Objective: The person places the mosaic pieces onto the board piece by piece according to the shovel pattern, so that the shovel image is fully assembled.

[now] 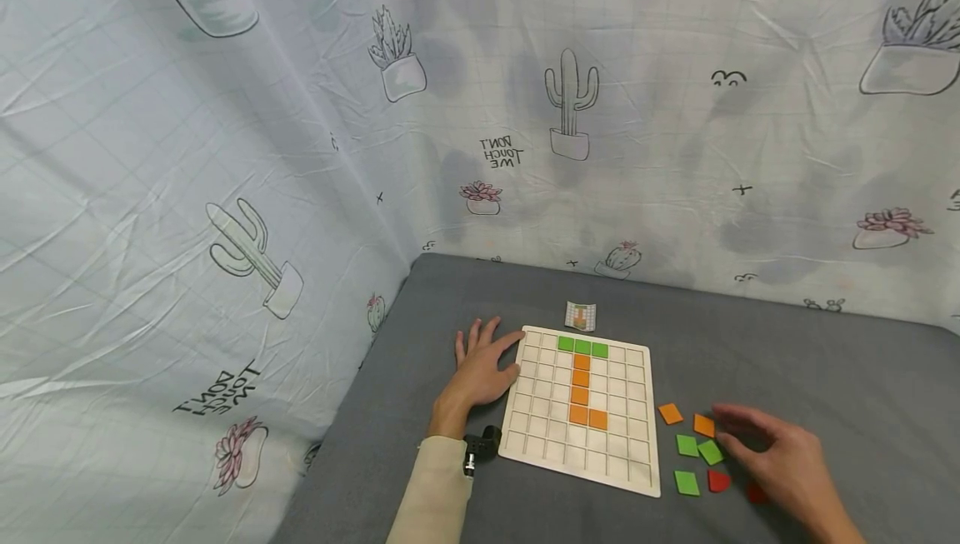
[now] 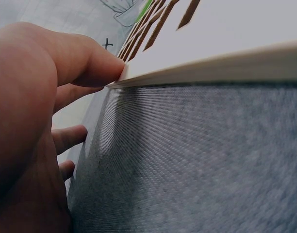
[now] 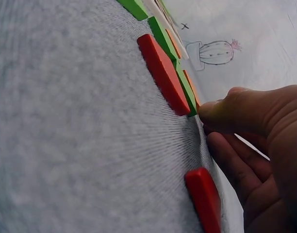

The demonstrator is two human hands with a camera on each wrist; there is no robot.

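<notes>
A pale wooden grid board (image 1: 542,429) lies on the grey table. Three green square tiles (image 1: 582,347) form a row near its far edge, above a column of orange tiles (image 1: 581,378) that ends in one more to the right. My left hand (image 1: 480,369) rests at the board's left side, thumb and index finger touching the edge, other fingers spread. My right hand (image 1: 783,456) hovers beside the loose tiles, thumb and index tips apart near an orange tile (image 1: 703,425) and a green tile (image 1: 710,452). Whether they touch is hard to tell.
A small printed card (image 1: 581,316) lies beyond the board. Right of the board are another orange tile (image 1: 671,413), green tiles (image 1: 687,483) and red pieces (image 1: 717,480), one partly under my right hand. Cactus-printed curtains (image 1: 660,152) border the table at the back and left.
</notes>
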